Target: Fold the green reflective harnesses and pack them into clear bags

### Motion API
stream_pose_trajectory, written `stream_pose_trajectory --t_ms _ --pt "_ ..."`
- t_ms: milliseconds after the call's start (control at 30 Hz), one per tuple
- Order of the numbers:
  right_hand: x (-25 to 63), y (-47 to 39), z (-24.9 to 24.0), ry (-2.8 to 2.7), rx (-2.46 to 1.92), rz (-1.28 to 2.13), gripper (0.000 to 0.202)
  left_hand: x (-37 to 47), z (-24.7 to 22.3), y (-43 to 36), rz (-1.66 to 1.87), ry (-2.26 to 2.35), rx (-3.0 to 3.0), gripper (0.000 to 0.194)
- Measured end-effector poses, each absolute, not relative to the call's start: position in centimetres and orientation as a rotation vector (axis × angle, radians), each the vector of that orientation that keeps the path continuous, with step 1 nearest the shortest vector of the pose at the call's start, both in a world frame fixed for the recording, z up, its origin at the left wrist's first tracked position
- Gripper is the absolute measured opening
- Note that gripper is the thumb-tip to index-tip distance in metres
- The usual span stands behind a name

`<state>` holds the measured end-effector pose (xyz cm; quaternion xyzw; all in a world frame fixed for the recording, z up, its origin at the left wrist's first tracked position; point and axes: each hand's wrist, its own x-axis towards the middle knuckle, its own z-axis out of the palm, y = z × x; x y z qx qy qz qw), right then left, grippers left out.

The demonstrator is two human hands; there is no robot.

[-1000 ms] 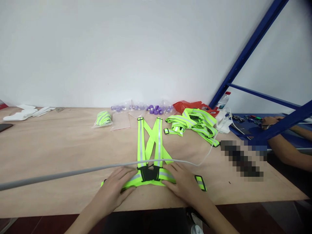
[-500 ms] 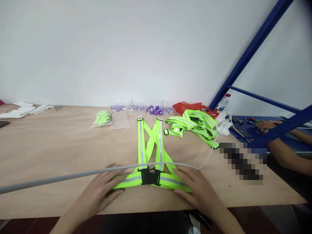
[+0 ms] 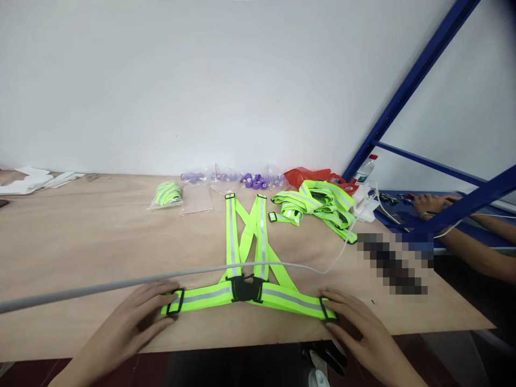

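A yellow-green reflective vest (image 3: 262,236) made of elastic straps lies spread on the wooden table, its shoulder straps crossing behind. The black buckle (image 3: 246,290) at its waist is fastened. At the waistband's left end, my left hand (image 3: 135,317) is closed, fingers above and thumb below, beside a black slider (image 3: 176,302). My right hand (image 3: 365,325) grips the other end in the same way, by a second slider (image 3: 327,308). The waistband is stretched out nearly straight between both hands.
A pale cable (image 3: 161,277) hangs across the view over the vest. Behind lie a bagged vest (image 3: 167,194), purple caps (image 3: 253,181), more reflective straps (image 3: 318,201) and a red bag (image 3: 310,176). A blue frame (image 3: 407,91) and another person's arms (image 3: 463,247) are at right.
Both hands have slid outward along the waistband to its ends, uncovering the black sliders. The buckle and shoulder straps stay nearly where they were.
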<state>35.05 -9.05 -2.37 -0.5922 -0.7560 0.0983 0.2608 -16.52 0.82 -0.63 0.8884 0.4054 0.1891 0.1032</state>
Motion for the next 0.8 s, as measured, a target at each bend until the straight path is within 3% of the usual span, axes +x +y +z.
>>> stream_pose_trajectory --t_ms 467,800 --pt "35.5 -8.9 -1.3 -1.855 -1.609 0.593 0.023 -17.0 0.1 1.0 0.548 1.257 2.199 0.026" --pt "34.4 -8.4 -2.6 -1.397 -1.556 0.802 0.042 -13.6 0.4 -1.0 0.942 1.357 1.083 0.051"
